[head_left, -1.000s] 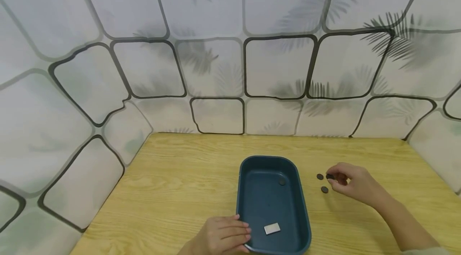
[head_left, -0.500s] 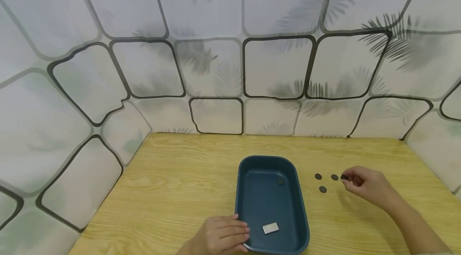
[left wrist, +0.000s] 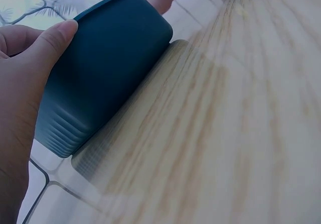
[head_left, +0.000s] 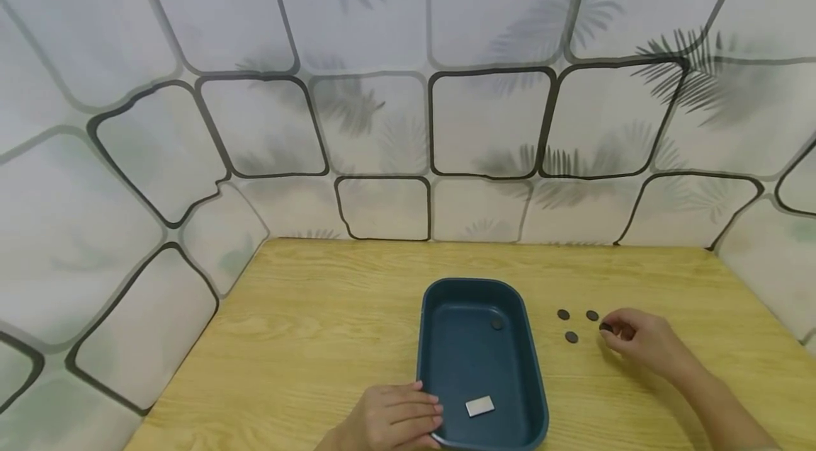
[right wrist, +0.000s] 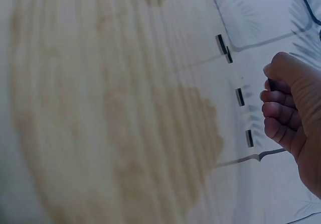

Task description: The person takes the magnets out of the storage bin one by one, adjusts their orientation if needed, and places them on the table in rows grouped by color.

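Note:
My left hand (head_left: 398, 417) grips the near left rim of a dark blue plastic basin (head_left: 423, 338), fingers over the wall and thumb (left wrist: 62, 33) on its outside. Inside the basin lie a silver rectangular block (head_left: 479, 406) and a small dark disc (head_left: 497, 323). To the basin's right, my right hand (head_left: 650, 341) pinches a small black disc (head_left: 605, 327) between thumb and forefinger, just above the table. Beside that hand are a far left disc (head_left: 564, 314), a far right disc (head_left: 592, 315) and a nearer disc (head_left: 571, 337).
The wood-grain table (head_left: 319, 323) extends to both sides of the basin. A patterned cloth wall (head_left: 382, 125) rises along its back and sides. In the right wrist view, small dark pieces (right wrist: 239, 97) appear edge-on beyond the fingers.
My right hand has moved right with a black disc, then slightly nearer. A third disc now lies on the table where the hand was. My left hand keeps its place on the basin.

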The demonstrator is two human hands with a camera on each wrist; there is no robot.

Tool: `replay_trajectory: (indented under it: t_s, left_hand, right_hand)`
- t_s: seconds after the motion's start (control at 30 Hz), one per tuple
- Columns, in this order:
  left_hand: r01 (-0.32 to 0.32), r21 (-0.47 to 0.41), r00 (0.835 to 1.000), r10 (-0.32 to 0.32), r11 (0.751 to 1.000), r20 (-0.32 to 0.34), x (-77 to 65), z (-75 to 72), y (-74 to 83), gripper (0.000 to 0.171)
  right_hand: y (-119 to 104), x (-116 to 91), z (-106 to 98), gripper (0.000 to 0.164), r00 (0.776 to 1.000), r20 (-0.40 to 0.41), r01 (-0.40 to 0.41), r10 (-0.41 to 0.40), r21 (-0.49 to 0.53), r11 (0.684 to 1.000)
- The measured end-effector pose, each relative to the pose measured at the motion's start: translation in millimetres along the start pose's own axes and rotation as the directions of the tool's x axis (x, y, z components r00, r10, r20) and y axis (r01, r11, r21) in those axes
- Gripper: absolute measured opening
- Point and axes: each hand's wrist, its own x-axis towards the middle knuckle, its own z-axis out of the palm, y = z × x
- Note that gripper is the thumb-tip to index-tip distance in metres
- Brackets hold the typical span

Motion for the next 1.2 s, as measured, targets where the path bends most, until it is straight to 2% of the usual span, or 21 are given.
replay_trajectory:
  t_s: [0.27, 0.5, 0.6, 0.73, 0.83, 1.07, 1.2]
  left_hand:
    - [-0.013, 0.004, 1.000, 0.013, 1.000, -0.005, -2.2, 1.2, 0.6, 0.021]
    - [-0.012, 0.002, 1.000, 0.012, 1.000, 0.002, -0.5, -0.3, 0.4, 0.021]
    - [-0.009, 0.001, 1.000, 0.009, 1.000, 0.003, 0.1, -0.5, 0.1, 0.021]
    - [-0.009, 0.006, 1.000, 0.009, 1.000, 0.005, -0.9, 0.0, -0.5, 0.021]
    - [-0.005, 0.006, 1.000, 0.005, 1.000, 0.012, -2.2, 0.4, -0.2, 0.021]
    - [0.012, -0.003, 1.000, -0.012, 1.000, 0.024, -2.8, 0.6, 1.4, 0.022]
    - [0.000, 0.003, 1.000, 0.000, 1.000, 0.018, -2.1, 0.5, 1.3, 0.021]
  right_hand:
    - [2.0, -7.1, 10.0, 0.008, 0.993, 0.051, -0.111, 0.110, 0.018, 0.994]
    - [3.2, -7.5, 13.7, 0.008, 0.995, 0.026, -0.100, 0.100, 0.003, 0.995]
    - [5.5, -7.0, 15.0, 0.009, 0.997, 0.024, -0.076, 0.076, -0.002, 0.997]
    - [9.8, -6.7, 17.7, 0.012, 1.000, 0.003, 0.018, -0.018, -0.029, 0.999]
    - [11.6, -6.6, 18.5, 0.013, 0.998, 0.002, 0.059, -0.059, -0.049, 0.997]
    - [9.1, -7.2, 14.5, 0.010, 0.998, 0.058, 0.009, -0.007, -0.043, 0.999]
    - [8.1, -7.5, 10.9, 0.009, 0.992, 0.106, -0.061, 0.063, -0.021, 0.998]
